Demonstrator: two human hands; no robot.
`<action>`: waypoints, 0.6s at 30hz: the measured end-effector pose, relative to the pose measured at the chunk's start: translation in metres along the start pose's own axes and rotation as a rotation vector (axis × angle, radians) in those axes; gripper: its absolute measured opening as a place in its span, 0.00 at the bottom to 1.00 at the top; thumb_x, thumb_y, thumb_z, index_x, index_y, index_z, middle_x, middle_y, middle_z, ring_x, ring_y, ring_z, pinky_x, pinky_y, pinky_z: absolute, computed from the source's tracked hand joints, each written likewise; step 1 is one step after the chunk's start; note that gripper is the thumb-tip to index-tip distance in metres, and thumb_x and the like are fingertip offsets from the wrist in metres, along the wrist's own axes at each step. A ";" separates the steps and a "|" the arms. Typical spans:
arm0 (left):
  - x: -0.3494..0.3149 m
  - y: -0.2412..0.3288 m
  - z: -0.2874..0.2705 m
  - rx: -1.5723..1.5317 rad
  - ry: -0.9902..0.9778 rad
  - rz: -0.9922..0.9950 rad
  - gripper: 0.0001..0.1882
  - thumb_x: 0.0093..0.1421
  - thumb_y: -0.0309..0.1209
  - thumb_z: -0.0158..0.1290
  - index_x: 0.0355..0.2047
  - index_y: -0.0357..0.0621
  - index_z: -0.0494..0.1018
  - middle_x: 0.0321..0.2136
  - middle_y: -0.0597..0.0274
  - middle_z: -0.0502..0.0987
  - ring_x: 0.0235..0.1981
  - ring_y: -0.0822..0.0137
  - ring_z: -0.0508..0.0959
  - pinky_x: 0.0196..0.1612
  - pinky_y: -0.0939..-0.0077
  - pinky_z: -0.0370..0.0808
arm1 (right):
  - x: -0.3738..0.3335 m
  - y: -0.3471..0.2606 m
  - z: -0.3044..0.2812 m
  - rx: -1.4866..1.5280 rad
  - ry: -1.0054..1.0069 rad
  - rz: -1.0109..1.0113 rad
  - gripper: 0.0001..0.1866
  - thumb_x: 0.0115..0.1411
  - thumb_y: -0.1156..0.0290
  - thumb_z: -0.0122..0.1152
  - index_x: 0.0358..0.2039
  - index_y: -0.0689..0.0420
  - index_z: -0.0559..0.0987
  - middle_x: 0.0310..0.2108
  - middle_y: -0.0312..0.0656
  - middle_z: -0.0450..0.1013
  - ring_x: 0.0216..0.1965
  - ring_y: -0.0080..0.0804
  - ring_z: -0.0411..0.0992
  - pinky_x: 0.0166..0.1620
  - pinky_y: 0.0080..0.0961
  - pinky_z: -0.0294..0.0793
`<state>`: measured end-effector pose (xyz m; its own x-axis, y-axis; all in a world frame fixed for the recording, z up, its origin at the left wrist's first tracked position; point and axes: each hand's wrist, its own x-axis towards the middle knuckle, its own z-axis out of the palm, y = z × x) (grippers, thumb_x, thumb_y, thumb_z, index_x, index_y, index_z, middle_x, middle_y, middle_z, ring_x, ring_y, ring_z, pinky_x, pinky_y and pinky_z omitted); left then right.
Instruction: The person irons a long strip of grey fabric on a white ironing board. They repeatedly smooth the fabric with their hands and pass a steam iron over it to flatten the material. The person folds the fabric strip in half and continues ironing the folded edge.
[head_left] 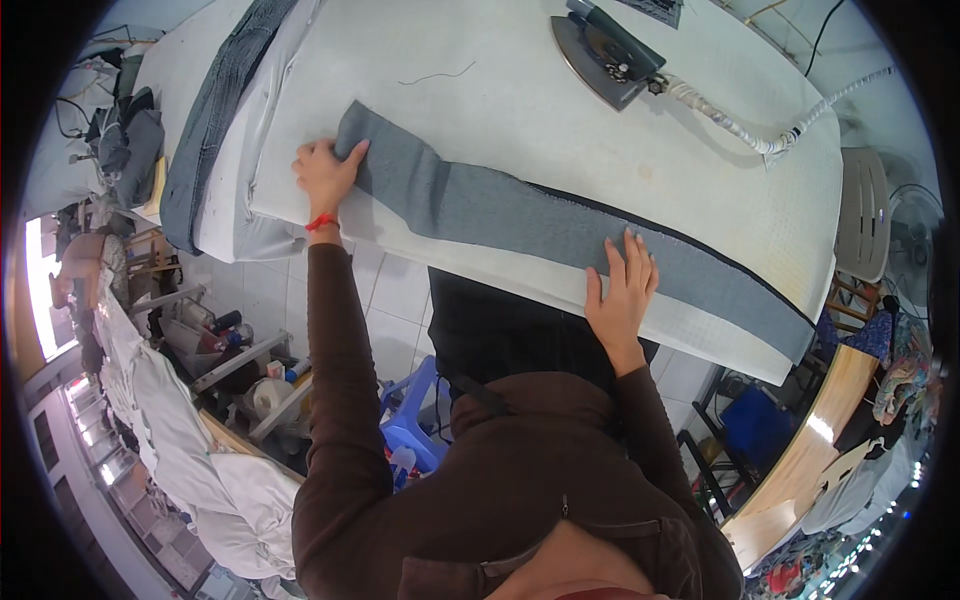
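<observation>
A long grey fabric strip (500,208) lies across the pale padded table (480,120), with a dark edge along part of its far side. A raised fold crosses it near the left end. My left hand (328,178), a red band at its wrist, rests at that end with fingers apart on the table cover and the thumb touching the strip's edge. Further right, my right hand (622,290) lies open, its stretched fingers flat on the strip and its palm toward the near edge. Neither hand visibly grips the cloth.
An iron (610,55) with a wrapped hose (725,122) stands at the far right of the table. Dark grey fabric (215,130) drapes over the left side. A loose thread (437,76) lies beyond the strip. Below are a blue plastic stool (412,415) and white cloth (190,450).
</observation>
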<state>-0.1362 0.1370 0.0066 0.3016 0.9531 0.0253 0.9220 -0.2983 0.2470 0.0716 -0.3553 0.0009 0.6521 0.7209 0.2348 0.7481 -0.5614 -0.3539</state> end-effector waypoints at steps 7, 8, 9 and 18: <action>-0.005 -0.067 -0.015 -0.453 0.206 -0.024 0.23 0.65 0.43 0.79 0.37 0.36 0.81 0.30 0.53 0.86 0.30 0.60 0.81 0.40 0.63 0.78 | -0.001 0.003 0.008 -0.021 0.037 -0.042 0.30 0.70 0.68 0.72 0.71 0.59 0.80 0.78 0.54 0.72 0.80 0.58 0.67 0.79 0.62 0.58; -0.007 -0.076 -0.012 -0.480 0.188 -0.037 0.22 0.64 0.40 0.80 0.36 0.36 0.80 0.27 0.56 0.85 0.27 0.64 0.78 0.37 0.66 0.78 | 0.000 0.002 0.009 -0.035 0.034 -0.040 0.30 0.70 0.68 0.72 0.71 0.59 0.80 0.78 0.54 0.72 0.80 0.58 0.67 0.79 0.61 0.58; -0.009 -0.080 -0.006 -0.487 0.173 -0.065 0.21 0.64 0.39 0.80 0.37 0.37 0.80 0.28 0.57 0.84 0.28 0.66 0.78 0.39 0.66 0.78 | -0.001 0.002 0.009 -0.049 0.030 -0.038 0.29 0.70 0.68 0.72 0.71 0.59 0.80 0.78 0.54 0.72 0.80 0.58 0.67 0.79 0.61 0.59; -0.015 -0.089 0.001 -0.244 0.479 -0.085 0.17 0.63 0.37 0.79 0.45 0.43 0.87 0.41 0.56 0.89 0.44 0.57 0.86 0.51 0.61 0.82 | 0.001 -0.002 0.007 -0.039 0.010 -0.013 0.28 0.69 0.68 0.74 0.68 0.59 0.81 0.77 0.53 0.73 0.78 0.59 0.68 0.78 0.62 0.60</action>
<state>-0.2229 0.1494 -0.0165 0.0315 0.9070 0.4199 0.8382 -0.2529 0.4833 0.0704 -0.3508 -0.0046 0.6431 0.7245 0.2479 0.7608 -0.5674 -0.3151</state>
